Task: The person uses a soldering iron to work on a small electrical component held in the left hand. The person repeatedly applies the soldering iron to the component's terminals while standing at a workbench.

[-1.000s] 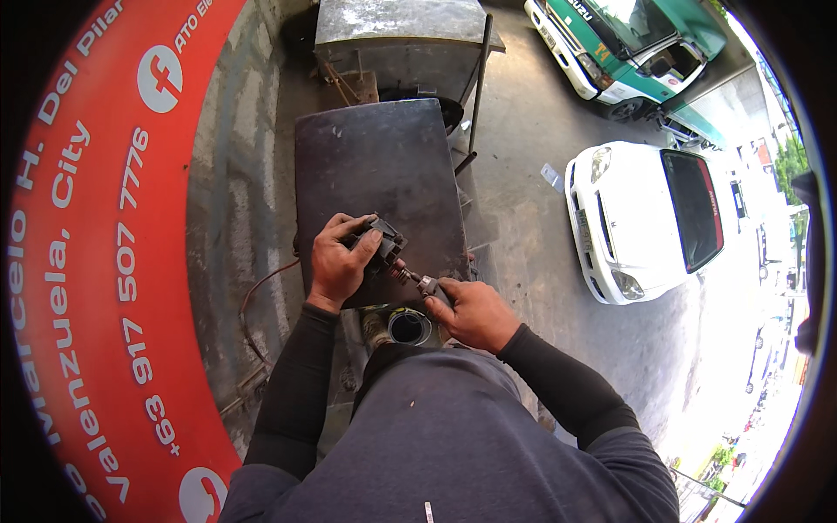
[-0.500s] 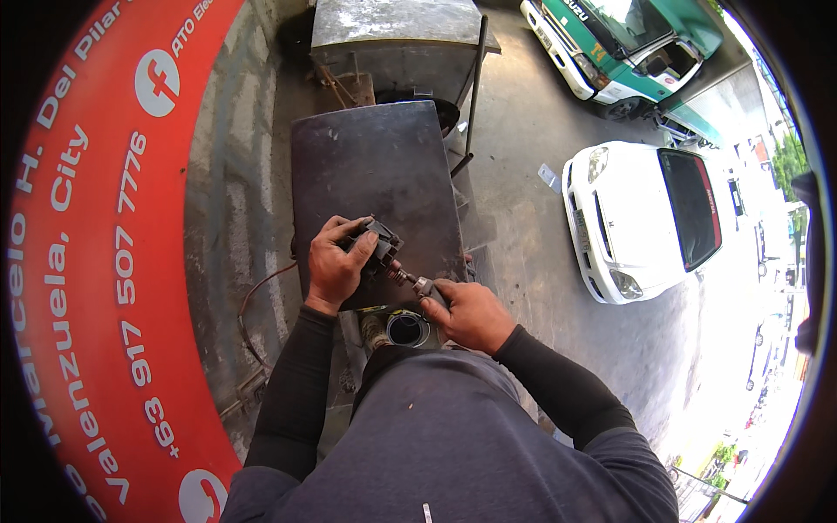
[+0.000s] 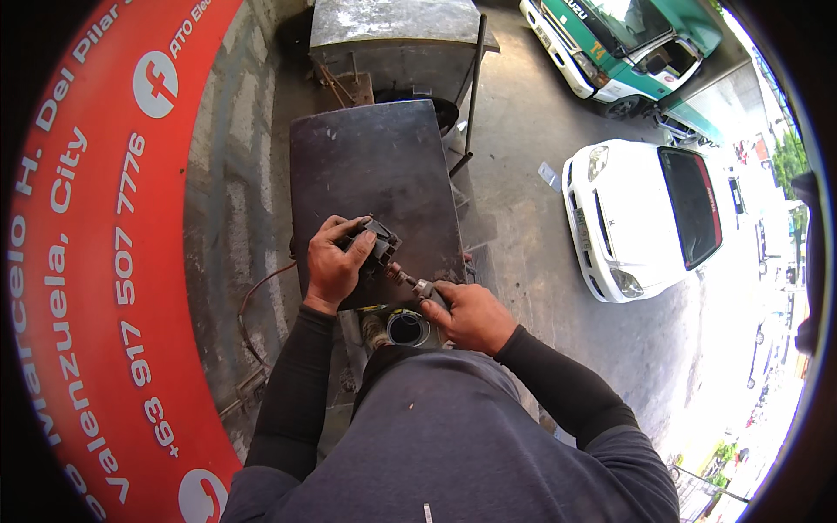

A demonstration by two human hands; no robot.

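My left hand [image 3: 333, 270] is closed around a blocky, dark metal part [image 3: 382, 246], held above the near half of a dark metal tabletop [image 3: 370, 166]. The thumb lies across its top. Fingers of my right hand [image 3: 475, 315] wrap round a short dark tool [image 3: 427, 290] with a pale metal collar at its front. Between the collar and the dark part sits a ribbed, coppery piece [image 3: 396, 271]. Whether that piece belongs to the tool or to the part, I cannot tell. My palms hide the rest of both items.
Below the table's near edge stands a round container [image 3: 407, 329] with dark contents. A cable [image 3: 253, 305] hangs at the left, by a red banner [image 3: 113, 261]. A metal cabinet [image 3: 392, 65] and an upright pole [image 3: 475, 96] are beyond. A white car [image 3: 623, 222] and green truck [image 3: 610, 48] stand right.
Almost nothing differs. Both hands keep their grips and stay in nearly the same place, with only a very slight shift of the whole view.
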